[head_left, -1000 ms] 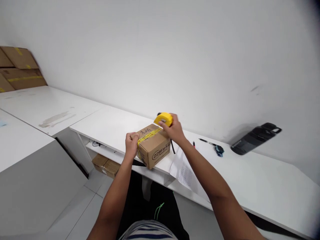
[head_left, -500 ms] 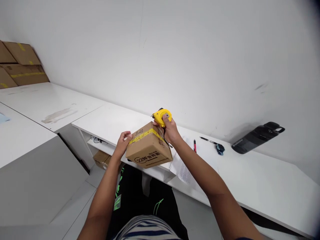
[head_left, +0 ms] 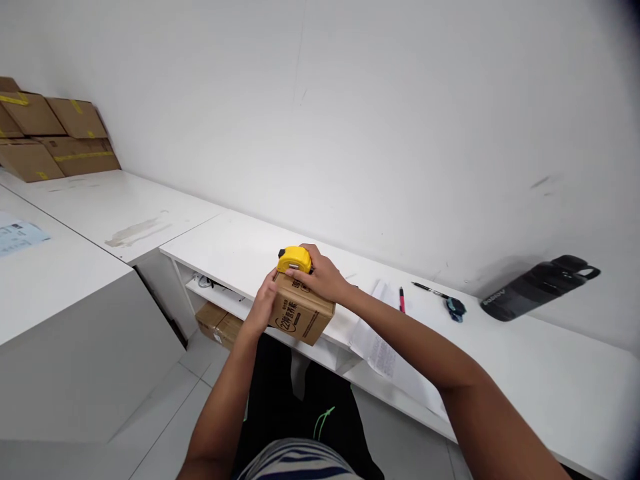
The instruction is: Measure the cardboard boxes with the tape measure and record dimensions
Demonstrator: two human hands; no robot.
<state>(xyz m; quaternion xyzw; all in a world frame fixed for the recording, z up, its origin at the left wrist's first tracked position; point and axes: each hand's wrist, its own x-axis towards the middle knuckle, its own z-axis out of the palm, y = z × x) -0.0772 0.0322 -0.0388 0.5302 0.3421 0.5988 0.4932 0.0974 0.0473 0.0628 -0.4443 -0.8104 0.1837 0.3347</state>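
A small brown cardboard box [head_left: 303, 319] with dark printing is tilted over the front of the white shelf. My left hand [head_left: 263, 303] grips its left side, fingertips near the upper left corner. Against the box's upper edge is a yellow tape measure [head_left: 296, 259] with a dark end, wrapped by the fingers of my right hand [head_left: 323, 277]. The thumb of that hand lies along the tape measure's lower side. Whether any blade is drawn out cannot be made out.
Right of the box lie papers [head_left: 383, 340], a red pen [head_left: 402, 300], a black pen [head_left: 429, 289] and a dark blue-green object [head_left: 455, 308]. A black bottle [head_left: 540, 287] lies near the wall. Cardboard boxes [head_left: 83, 153] are stacked far left; another box [head_left: 220, 323] sits below the shelf.
The box has been turned so another printed side faces up, and the yellow tape strip is out of sight. My right hand brought the tape measure left and down onto the box's edge.
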